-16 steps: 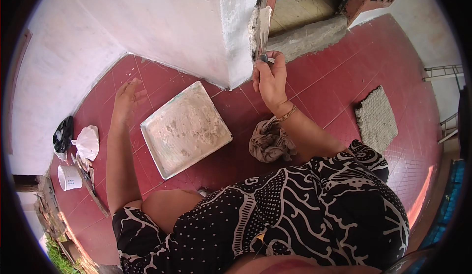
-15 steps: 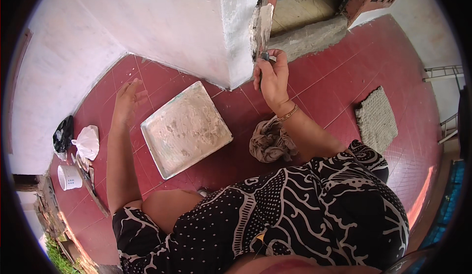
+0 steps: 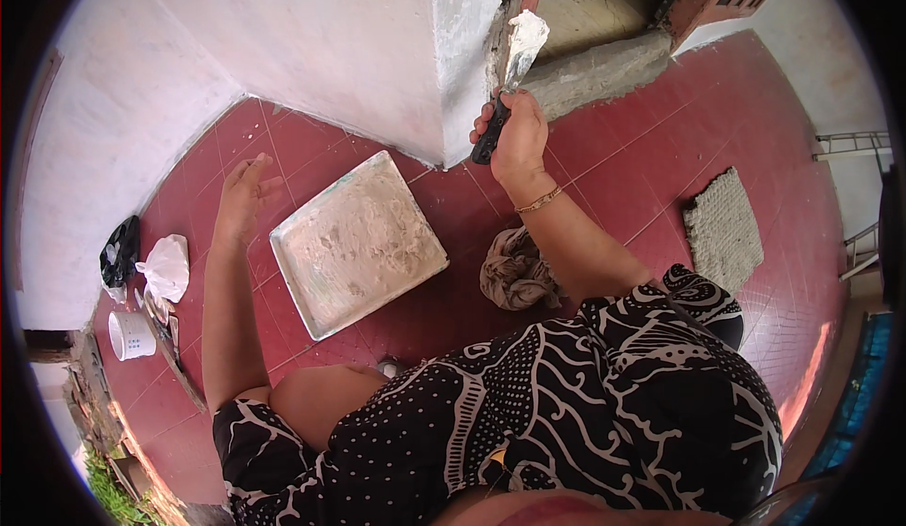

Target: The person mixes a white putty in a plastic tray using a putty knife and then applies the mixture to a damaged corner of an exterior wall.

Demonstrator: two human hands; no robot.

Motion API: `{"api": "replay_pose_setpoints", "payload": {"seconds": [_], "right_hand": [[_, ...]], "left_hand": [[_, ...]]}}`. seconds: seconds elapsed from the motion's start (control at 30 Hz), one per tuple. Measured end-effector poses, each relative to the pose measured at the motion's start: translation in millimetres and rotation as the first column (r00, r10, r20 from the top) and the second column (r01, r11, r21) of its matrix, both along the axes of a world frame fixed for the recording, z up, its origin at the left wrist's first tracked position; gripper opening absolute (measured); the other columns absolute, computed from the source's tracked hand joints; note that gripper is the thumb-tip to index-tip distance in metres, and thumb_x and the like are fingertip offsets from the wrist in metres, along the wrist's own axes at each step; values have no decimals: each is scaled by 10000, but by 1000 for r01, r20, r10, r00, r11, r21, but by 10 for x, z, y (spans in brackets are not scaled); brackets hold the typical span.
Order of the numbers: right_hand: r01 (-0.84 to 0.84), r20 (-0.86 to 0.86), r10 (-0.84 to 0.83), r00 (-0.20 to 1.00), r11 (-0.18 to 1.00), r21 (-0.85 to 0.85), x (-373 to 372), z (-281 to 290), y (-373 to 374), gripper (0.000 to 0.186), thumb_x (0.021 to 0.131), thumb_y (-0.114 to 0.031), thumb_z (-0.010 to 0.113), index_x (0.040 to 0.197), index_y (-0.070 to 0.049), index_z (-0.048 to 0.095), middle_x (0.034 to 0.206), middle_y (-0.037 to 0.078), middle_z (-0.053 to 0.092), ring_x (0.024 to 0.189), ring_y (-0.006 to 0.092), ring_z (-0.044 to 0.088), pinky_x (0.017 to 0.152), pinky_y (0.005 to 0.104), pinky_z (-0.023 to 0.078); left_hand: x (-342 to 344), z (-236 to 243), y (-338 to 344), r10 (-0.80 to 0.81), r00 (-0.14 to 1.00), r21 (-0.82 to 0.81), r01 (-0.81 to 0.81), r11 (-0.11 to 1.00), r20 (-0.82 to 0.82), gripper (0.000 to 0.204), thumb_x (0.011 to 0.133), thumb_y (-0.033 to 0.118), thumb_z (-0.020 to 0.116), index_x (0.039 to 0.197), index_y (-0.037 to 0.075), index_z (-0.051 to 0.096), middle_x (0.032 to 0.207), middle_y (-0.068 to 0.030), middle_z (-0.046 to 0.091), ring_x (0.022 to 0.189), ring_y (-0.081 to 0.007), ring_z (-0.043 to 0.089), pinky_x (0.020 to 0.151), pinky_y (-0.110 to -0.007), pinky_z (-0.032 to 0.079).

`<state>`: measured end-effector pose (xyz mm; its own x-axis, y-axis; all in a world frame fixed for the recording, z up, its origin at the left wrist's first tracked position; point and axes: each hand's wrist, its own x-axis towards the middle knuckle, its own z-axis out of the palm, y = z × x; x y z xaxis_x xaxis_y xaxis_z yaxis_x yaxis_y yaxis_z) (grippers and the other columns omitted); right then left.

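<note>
My right hand (image 3: pixel 517 137) is closed round the black handle of a putty knife (image 3: pixel 493 130). Its blade points away from me and carries a lump of whitish filler (image 3: pixel 528 35), in front of the rough wall edge (image 3: pixel 498 40) beside the doorway. My left hand (image 3: pixel 249 191) hangs over the floor with its fingers apart and nothing in it. Between my arms lies a pale rectangular tray (image 3: pixel 295 304) on the red tiles, spread with creamy-white filler (image 3: pixel 363 233).
A crumpled brown cloth (image 3: pixel 514 271) lies below my right forearm. At left are a white tub (image 3: pixel 132 335), a white plastic bag (image 3: pixel 165 269), a black bag (image 3: pixel 120 254) and some tools. A woven mat (image 3: pixel 725 229) is at right. A concrete doorstep (image 3: pixel 604 75) lies beyond.
My right hand has turned the putty knife, so its filler-loaded blade now shows, and it sits slightly nearer to me. My left hand has barely moved.
</note>
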<state>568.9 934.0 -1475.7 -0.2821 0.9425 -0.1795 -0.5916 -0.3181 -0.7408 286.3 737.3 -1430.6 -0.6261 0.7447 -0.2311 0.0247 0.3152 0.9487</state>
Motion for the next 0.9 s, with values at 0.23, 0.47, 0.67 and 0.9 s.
{"api": "replay_pose_setpoints", "payload": {"seconds": [0.23, 0.47, 0.67, 0.9], "right_hand": [[34, -52, -35, 998, 999, -26, -380, -9, 67, 133, 804, -133, 439, 901, -43, 424, 630, 89, 482, 482, 207, 476, 422, 374, 443], [91, -50, -90, 995, 996, 24, -757, -126, 91, 133, 803, -150, 434, 876, -43, 402, 622, 91, 462, 473, 208, 472, 399, 381, 448], [-7, 57, 9, 998, 1000, -29, -896, -313, -188, 186, 789, -198, 420, 887, -40, 407, 608, 85, 448, 447, 193, 444, 381, 370, 430], [-156, 104, 176, 979, 971, -180, -389, -672, -482, 187, 789, -208, 413, 861, -36, 419, 590, 71, 444, 440, 190, 434, 386, 357, 403]], "left_hand": [[7, -48, 15, -8, 1000, -30, 8, 1000, -2, 399, 885, 345, 543, 1096, 7, 520, 1103, -84, 534, 930, -201, 546, 815, -349, 439], [-202, -192, -62, -6, 1000, -22, 6, 1000, 14, 407, 881, 351, 547, 1091, 3, 522, 1098, -84, 538, 926, -205, 551, 830, -349, 439], [-308, -277, -204, 8, 1000, -24, -7, 1000, 17, 411, 877, 347, 552, 1094, 0, 520, 1067, -90, 548, 921, -211, 557, 828, -343, 449], [-13, -101, -165, -10, 1000, -26, 10, 1000, 17, 380, 875, 341, 556, 1079, 22, 525, 1098, -64, 525, 954, -218, 556, 844, -344, 426]]}}
